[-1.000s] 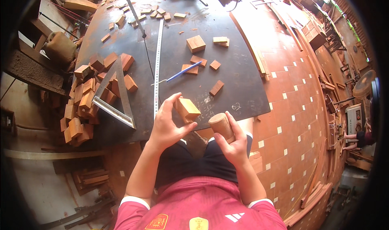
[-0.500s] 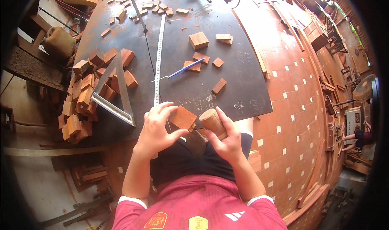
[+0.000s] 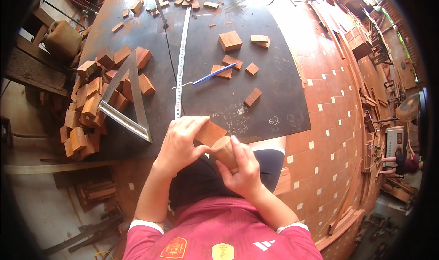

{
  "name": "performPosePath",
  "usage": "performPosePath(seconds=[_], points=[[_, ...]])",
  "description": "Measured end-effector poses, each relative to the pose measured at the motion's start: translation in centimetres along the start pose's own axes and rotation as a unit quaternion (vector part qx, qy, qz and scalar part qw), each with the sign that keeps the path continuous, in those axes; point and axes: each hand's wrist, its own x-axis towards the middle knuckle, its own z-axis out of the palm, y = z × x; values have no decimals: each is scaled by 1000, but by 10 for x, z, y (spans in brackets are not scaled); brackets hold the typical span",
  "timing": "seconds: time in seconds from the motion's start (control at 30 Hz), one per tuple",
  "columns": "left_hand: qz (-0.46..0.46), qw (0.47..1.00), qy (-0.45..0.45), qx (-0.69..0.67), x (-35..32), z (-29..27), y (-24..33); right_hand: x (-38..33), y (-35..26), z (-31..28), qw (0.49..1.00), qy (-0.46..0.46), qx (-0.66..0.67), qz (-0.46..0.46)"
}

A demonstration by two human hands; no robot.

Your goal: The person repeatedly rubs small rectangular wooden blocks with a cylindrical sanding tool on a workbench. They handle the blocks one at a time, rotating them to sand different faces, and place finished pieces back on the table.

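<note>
My left hand (image 3: 185, 141) is closed on a flat, squarish reddish-brown wood block (image 3: 211, 132) at the table's near edge, its fingers along the block's left side and its thumb below. In my right hand (image 3: 242, 170) is a pale brown wooden cylinder (image 3: 224, 146), its round end tilted up toward the block. The cylinder overlaps the block's near right corner in view; whether the two touch I cannot tell. My left thumb tip lies close beside the cylinder.
A dark table (image 3: 196, 100) carries a steel tape measure (image 3: 182, 58), a blue pen (image 3: 215, 73) and loose wood blocks (image 3: 230, 41). Left of them, a metal set square (image 3: 135, 95) leans across a block pile (image 3: 87, 102). Another person (image 3: 404, 164) is at the far right.
My right hand has brought the cylinder leftward, up against or in front of the block's corner. My left fingers have closed in on the block. The view has shifted slightly.
</note>
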Motion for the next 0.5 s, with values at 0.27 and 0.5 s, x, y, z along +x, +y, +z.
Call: performPosePath(seconds=[0.27,0.5], points=[[-11,999,39,18,6,9,0,22,8,5,997,27,9,76],[1,999,28,-26,11,10,4,40,12,1,994,11,-4,106]])
